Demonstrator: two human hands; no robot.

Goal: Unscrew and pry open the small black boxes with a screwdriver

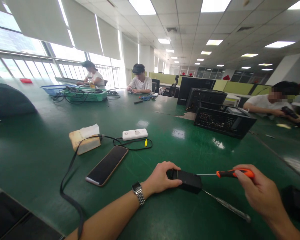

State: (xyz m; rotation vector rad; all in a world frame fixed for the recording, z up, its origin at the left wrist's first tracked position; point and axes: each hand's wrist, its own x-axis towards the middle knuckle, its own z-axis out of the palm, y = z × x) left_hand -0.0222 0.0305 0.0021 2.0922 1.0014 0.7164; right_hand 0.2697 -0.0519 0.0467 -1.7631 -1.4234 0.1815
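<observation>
A small black box-shaped device [190, 181] lies on the green tabletop, gripped at its left end between the thumb and fingers of my left hand [162, 176]. My right hand [261, 190] is closed around the orange and black handle of a screwdriver [231, 173]. Its thin shaft points left, and the tip meets the upper right part of the device. A second, slim metal screwdriver [230, 207] rests on the table just below, its narrow end near the device's right corner. What the tip engages is too small to make out.
Left of my hands lie a phone [107, 165], a white power bank [135, 134] with a black cable, and a tissue pack [85, 138]. Computer cases [222, 120] stand back right. Baskets of cables [90, 96] sit back left. A dark object [297, 203] is at right. Several people sit around.
</observation>
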